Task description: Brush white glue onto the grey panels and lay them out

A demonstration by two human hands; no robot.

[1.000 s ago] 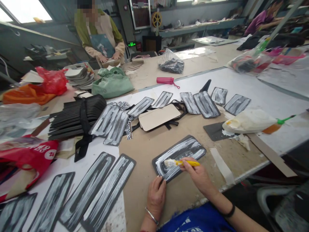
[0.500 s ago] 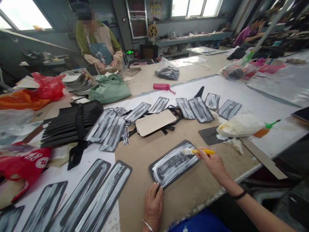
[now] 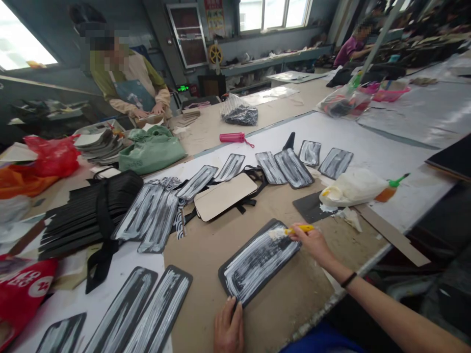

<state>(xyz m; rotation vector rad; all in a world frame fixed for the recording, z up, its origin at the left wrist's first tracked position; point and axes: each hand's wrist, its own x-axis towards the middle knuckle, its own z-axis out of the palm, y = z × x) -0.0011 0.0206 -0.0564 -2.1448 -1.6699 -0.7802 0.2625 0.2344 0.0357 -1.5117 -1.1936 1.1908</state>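
A black rectangular panel (image 3: 259, 262) with rounded corners lies on brown board in front of me, streaked with white paste. My right hand (image 3: 311, 242) is closed around the yellow handle of a brush (image 3: 302, 228). Its white-coated bristles rest on the panel near the far edge. At the panel's near left corner, my left hand (image 3: 228, 326) pinches the edge between thumb and fingers. Just beyond lies a beige panel (image 3: 225, 197) on black straps. To the right, a white paste bag (image 3: 353, 188) sits by a dark sheet (image 3: 312, 208) with white paste on it.
Several paste-streaked panels (image 3: 158, 309) lie at left and along the back. A stack of black strips (image 3: 81, 211), a green cloth bag (image 3: 152, 149) and a pink bottle (image 3: 231, 138) stand farther off. A co-worker (image 3: 128, 83) works across the table. The table's edge runs at right.
The whole view has shifted, so things sit farther left. The brush has moved slightly toward the panel's far edge. My left hand keeps its hold on the near corner.
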